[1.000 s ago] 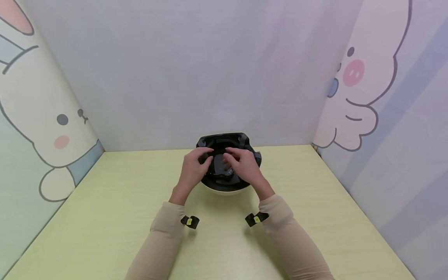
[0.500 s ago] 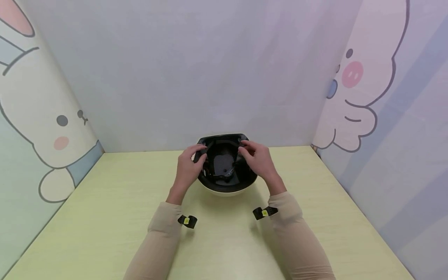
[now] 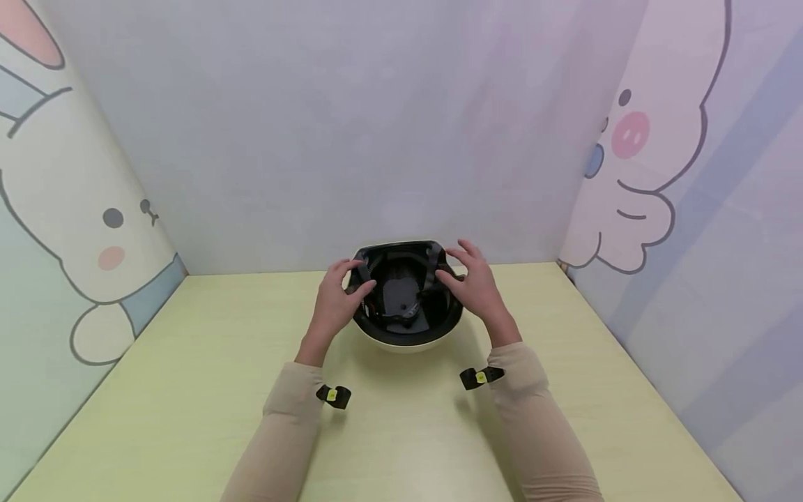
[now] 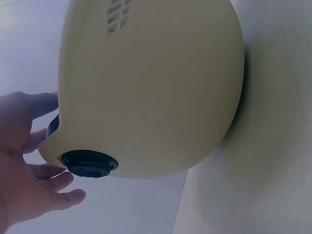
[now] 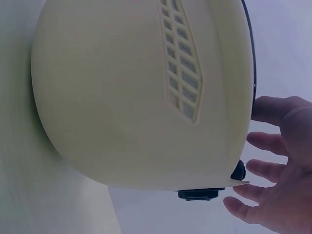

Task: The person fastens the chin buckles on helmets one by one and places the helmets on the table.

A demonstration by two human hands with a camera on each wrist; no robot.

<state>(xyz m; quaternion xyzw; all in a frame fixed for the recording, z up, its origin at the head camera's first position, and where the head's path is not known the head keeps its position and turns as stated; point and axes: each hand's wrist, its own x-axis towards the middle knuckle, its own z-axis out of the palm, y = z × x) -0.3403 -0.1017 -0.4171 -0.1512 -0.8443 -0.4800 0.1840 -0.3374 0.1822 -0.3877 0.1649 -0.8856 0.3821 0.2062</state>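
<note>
A cream helmet point(image 3: 404, 348) lies upside down on the table, its black inside facing up. Dark straps hang in it, one strap point(image 3: 433, 266) at the right side and one at the left. My left hand point(image 3: 334, 298) is at the left rim, thumb over the opening and fingers spread beyond the edge. In the left wrist view the fingers point(image 4: 61, 181) reach past the rim beside a black round fitting point(image 4: 89, 163). At the right rim is my right hand point(image 3: 479, 286), fingers spread and thumb near the strap. The right wrist view shows its separated fingers point(image 5: 268, 142) beside the shell.
The pale yellow table point(image 3: 207, 390) extends around the helmet. A grey-white back wall point(image 3: 351, 139) rises just behind it. Side panels with a cartoon rabbit point(image 3: 69, 209) and a cartoon pig point(image 3: 665, 139) flank the table. Black bands point(image 3: 334, 396) hang at both wrists.
My hands have moved apart from over the helmet's middle to its two sides. The right hand has gone furthest and spread its fingers; the right strap shows. The helmet has stayed in place.
</note>
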